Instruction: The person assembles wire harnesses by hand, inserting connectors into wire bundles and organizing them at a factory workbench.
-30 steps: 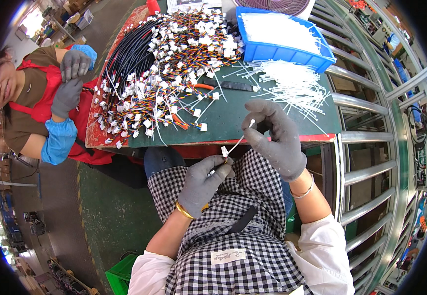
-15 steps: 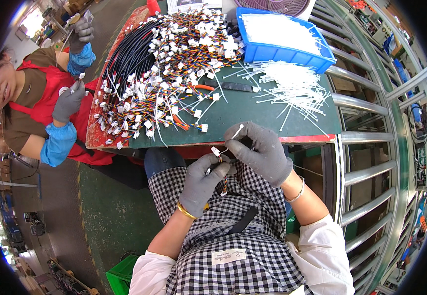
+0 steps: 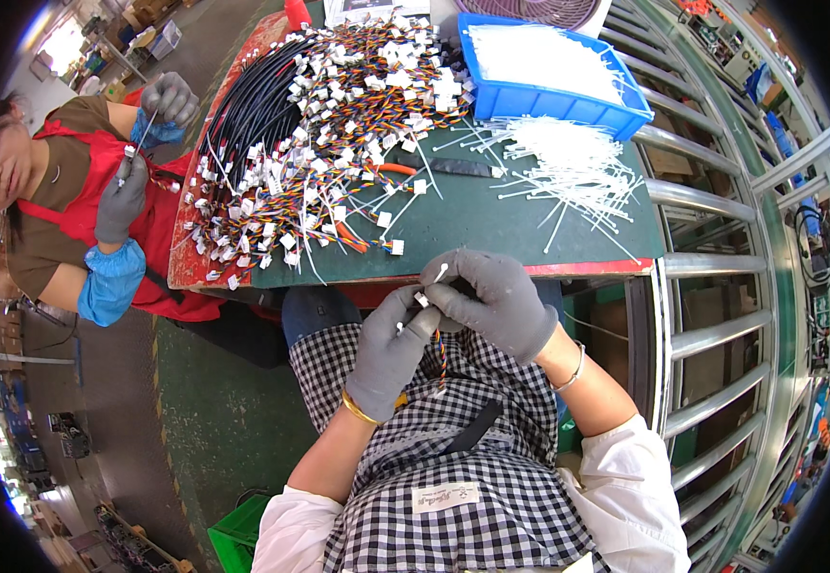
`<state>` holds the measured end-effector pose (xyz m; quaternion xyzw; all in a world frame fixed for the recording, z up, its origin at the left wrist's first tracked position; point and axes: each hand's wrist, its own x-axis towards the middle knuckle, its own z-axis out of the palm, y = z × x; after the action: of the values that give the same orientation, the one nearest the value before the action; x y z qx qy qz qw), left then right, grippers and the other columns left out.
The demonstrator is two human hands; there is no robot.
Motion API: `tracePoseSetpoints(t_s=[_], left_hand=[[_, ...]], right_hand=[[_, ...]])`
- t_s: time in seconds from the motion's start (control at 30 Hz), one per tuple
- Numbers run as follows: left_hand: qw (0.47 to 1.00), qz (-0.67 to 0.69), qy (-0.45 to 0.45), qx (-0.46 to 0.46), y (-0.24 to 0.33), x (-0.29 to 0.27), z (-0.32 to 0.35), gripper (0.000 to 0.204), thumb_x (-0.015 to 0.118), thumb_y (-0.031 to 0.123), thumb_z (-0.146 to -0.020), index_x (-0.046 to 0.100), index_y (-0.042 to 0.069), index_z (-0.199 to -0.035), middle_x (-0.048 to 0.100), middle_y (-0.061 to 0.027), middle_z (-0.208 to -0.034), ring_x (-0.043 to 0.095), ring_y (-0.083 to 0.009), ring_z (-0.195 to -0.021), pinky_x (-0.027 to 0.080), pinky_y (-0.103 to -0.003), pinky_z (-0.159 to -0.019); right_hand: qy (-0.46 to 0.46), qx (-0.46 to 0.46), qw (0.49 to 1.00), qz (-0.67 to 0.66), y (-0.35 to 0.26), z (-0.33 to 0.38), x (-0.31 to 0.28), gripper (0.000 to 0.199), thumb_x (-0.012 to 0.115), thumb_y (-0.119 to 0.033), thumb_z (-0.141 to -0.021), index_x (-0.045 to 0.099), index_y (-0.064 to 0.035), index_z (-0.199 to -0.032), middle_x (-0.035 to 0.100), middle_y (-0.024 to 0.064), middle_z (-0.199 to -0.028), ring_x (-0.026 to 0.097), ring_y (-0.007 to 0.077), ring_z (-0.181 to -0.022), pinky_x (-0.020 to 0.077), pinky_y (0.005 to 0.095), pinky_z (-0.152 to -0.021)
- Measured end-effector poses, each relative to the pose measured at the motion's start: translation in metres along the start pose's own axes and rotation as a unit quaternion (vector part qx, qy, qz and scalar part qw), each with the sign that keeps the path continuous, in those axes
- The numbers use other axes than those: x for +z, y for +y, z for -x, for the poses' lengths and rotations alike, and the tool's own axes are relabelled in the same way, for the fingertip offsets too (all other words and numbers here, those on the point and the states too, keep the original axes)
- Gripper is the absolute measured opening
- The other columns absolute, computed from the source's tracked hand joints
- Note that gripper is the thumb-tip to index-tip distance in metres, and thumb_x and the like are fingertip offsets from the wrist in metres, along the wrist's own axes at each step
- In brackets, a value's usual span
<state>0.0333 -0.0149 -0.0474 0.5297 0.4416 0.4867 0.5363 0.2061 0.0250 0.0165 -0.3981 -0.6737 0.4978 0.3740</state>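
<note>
Both my hands wear grey gloves and meet in front of the table's near edge. My left hand (image 3: 388, 351) is closed on a short wire harness, whose white connector (image 3: 422, 300) pokes out between the fingertips. Its twisted coloured wires (image 3: 442, 361) hang down over my checked apron. My right hand (image 3: 496, 304) pinches a white cable tie (image 3: 442, 272), its head sticking up above the thumb. The rest of the tie is hidden between the hands. A small white tip (image 3: 399, 327) shows beside my left fingers; its kind is unclear.
A big heap of wire harnesses (image 3: 367, 91) covers the table's left side. Loose cable ties (image 3: 568, 172) lie before a blue bin (image 3: 556, 107) full of ties. A dark cutting tool (image 3: 458, 167) lies between. Metal rollers (image 3: 711, 265) run along the right. Left, a co-worker's gloved hands (image 3: 123, 201) hold a harness.
My right hand has moved left and slightly down, bringing the cable tie against the connector. My left hand has barely shifted. The co-worker's hands have come closer together.
</note>
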Motion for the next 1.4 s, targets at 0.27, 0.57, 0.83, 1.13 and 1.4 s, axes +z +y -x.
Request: tracePoseSetpoints(t_s=[0.27,0.57,0.83,1.13,1.4], left_hand=[[0.951,0.173,0.038,-0.251,0.041,-0.006,-0.006,0.017,0.058,0.022,-0.097,0.060,0.006,-0.103,0.046,0.0050,-0.061,0.036,-0.0027,-0.041,0.027,-0.021,-0.036],[0.938,0.242,0.015,-0.249,0.039,-0.001,0.001,0.027,0.050,0.028,-0.102,0.055,0.004,-0.112,0.049,0.0036,-0.067,0.032,-0.0025,-0.039,0.026,-0.020,-0.036],[0.966,0.116,0.037,-0.230,0.050,-0.002,0.000,0.016,0.056,0.015,-0.099,0.059,0.004,-0.109,0.056,0.0022,-0.073,0.045,-0.0021,-0.049,0.036,-0.020,-0.042],[0.998,-0.031,-0.020,-0.055,0.038,-0.009,0.005,0.026,0.058,0.009,-0.096,0.057,-0.001,-0.120,0.064,-0.0050,-0.094,0.063,-0.0103,-0.082,0.052,-0.025,-0.075],[0.993,-0.013,-0.101,-0.054,0.038,-0.013,0.009,0.034,0.060,0.013,-0.098,0.051,-0.002,-0.128,0.064,-0.0066,-0.096,0.064,-0.0118,-0.080,0.053,-0.027,-0.072]], right_hand=[[0.052,-0.125,0.971,0.196,0.001,0.008,0.002,0.028,0.072,-0.014,-0.083,0.063,-0.0076,-0.108,0.067,0.0107,-0.097,0.063,0.0326,-0.091,0.0510,0.0409,-0.082],[0.084,-0.225,0.905,0.352,0.013,0.020,0.017,0.027,0.075,-0.019,-0.077,0.064,-0.0152,-0.102,0.062,0.0024,-0.100,0.061,0.0264,-0.096,0.0522,0.0397,-0.078],[0.077,-0.254,0.918,0.296,0.007,0.023,0.011,0.017,0.074,-0.017,-0.078,0.066,-0.0134,-0.092,0.064,0.0021,-0.097,0.062,0.0254,-0.091,0.0522,0.0382,-0.075],[0.008,-0.053,0.994,-0.093,0.008,0.038,0.000,0.014,0.067,-0.017,-0.094,0.063,-0.0049,-0.100,0.067,0.0050,-0.091,0.065,0.0189,-0.083,0.0524,0.0316,-0.075],[-0.050,0.102,0.948,-0.297,0.017,0.030,0.000,0.052,0.066,-0.018,-0.097,0.043,0.0044,-0.138,0.066,0.0061,-0.094,0.062,0.0102,-0.083,0.0494,0.0240,-0.074]])
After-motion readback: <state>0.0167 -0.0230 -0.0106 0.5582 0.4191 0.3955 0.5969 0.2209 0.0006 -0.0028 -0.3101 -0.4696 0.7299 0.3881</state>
